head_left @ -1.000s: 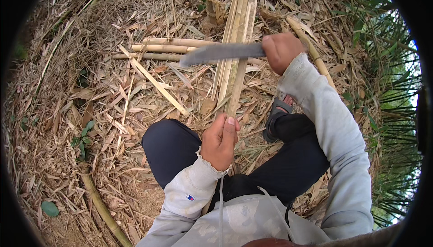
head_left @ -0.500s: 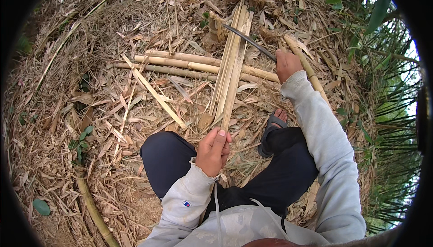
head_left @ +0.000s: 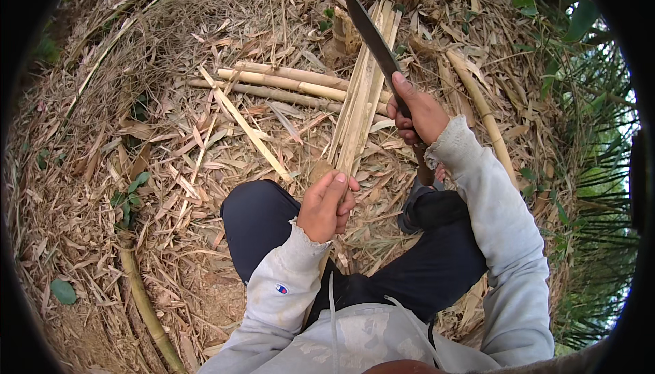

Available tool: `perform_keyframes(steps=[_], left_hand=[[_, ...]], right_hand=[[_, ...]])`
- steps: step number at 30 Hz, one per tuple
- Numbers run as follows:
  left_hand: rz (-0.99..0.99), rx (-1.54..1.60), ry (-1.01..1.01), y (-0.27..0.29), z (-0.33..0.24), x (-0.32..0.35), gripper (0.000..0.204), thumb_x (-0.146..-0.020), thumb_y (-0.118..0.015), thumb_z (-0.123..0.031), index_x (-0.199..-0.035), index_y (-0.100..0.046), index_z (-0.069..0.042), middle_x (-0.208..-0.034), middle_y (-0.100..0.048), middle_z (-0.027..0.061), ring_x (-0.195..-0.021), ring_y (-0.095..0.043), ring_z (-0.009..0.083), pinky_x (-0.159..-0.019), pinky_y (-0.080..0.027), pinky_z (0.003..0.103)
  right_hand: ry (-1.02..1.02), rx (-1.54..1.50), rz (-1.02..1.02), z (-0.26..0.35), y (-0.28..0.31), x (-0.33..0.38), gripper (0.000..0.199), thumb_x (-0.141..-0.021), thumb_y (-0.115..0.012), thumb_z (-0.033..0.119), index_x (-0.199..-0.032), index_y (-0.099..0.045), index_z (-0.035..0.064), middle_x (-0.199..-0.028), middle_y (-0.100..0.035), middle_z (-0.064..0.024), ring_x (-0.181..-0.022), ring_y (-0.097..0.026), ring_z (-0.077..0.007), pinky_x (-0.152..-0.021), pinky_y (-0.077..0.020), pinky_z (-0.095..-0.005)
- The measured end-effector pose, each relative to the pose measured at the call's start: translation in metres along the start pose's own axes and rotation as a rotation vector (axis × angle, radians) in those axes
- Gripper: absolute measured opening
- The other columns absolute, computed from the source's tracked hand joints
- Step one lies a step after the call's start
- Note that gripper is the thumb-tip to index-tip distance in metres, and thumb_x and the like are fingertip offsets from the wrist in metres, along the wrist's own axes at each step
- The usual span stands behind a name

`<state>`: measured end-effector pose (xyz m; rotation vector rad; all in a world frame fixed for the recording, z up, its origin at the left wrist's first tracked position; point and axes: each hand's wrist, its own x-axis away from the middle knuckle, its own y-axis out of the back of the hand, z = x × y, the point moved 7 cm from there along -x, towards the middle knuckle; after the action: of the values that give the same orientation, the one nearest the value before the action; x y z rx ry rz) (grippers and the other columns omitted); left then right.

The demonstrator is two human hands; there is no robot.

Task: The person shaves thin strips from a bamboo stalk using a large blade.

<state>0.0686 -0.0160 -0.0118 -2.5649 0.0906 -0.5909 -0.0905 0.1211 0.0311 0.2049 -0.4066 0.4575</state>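
Note:
My right hand (head_left: 421, 113) is closed round a machete (head_left: 374, 36), its thumb along the base of the dark blade. The blade slants up and left, crossing over the far part of some split bamboo strips (head_left: 360, 94). Between the thumb and fingers of my left hand (head_left: 327, 205) is the near end of a bamboo strip (head_left: 349, 159). This strip runs away from me beside the other split strips. Those strips lie across several bamboo poles (head_left: 300, 87) on the ground.
Cut stumps (head_left: 346, 31) stand at the far ends of the strips. A loose split piece (head_left: 249, 128) lies left of them. Another pole (head_left: 486, 111) is to the right, and a curved one (head_left: 151, 312) at lower left. Dry leaves cover the ground; green plants (head_left: 600, 237) line the right.
My right hand has come nearer and slightly left, and the machete has swung from lying sideways to pointing up and away. My left hand still pinches the strip, a little farther up in the picture.

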Motion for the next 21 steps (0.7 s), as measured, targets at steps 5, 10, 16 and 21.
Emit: perform_keyframes(steps=[5, 10, 16, 21], left_hand=[[-0.006, 0.008, -0.004, -0.004, 0.002, -0.003, 0.028, -0.102, -0.037, -0.029, -0.097, -0.051, -0.005, -0.060, -0.037, -0.0034, -0.041, -0.024, 0.0037, -0.037, -0.021, 0.021], [0.005, -0.026, -0.001, -0.003, 0.002, -0.006, 0.028, -0.103, -0.036, -0.030, -0.101, -0.049, -0.005, -0.062, -0.038, -0.0022, -0.041, -0.026, 0.0042, -0.037, -0.023, 0.021], [0.026, -0.039, 0.001, -0.008, 0.004, -0.004, 0.029, -0.103, -0.035, -0.032, -0.104, -0.049, -0.007, -0.068, -0.042, -0.0013, -0.042, -0.028, 0.0039, -0.039, -0.026, 0.019], [0.020, -0.013, 0.039, -0.010, 0.002, -0.003, 0.029, -0.103, -0.035, -0.032, -0.105, -0.049, -0.007, -0.068, -0.042, -0.0010, -0.043, -0.030, 0.0039, -0.040, -0.027, 0.019]], right_hand=[[-0.045, 0.091, 0.026, 0.002, -0.009, 0.013, 0.066, -0.093, -0.035, 0.065, -0.075, -0.054, 0.0049, -0.051, -0.046, 0.0007, -0.042, -0.050, -0.0113, -0.038, -0.0422, -0.0263], [-0.055, 0.162, 0.104, 0.000, -0.010, 0.021, 0.071, -0.093, -0.030, 0.067, -0.091, -0.058, 0.0021, -0.056, -0.055, -0.0039, -0.047, -0.059, -0.0141, -0.042, -0.0501, -0.0273], [0.006, 0.046, 0.111, 0.000, -0.006, 0.019, 0.070, -0.093, -0.028, 0.066, -0.110, -0.052, 0.0026, -0.064, -0.061, -0.0100, -0.056, -0.066, -0.0192, -0.045, -0.0540, -0.0297], [-0.045, -0.064, 0.103, -0.002, -0.007, 0.017, 0.068, -0.094, -0.029, 0.063, -0.111, -0.053, 0.0019, -0.069, -0.061, -0.0126, -0.056, -0.066, -0.0220, -0.046, -0.0562, -0.0327]])
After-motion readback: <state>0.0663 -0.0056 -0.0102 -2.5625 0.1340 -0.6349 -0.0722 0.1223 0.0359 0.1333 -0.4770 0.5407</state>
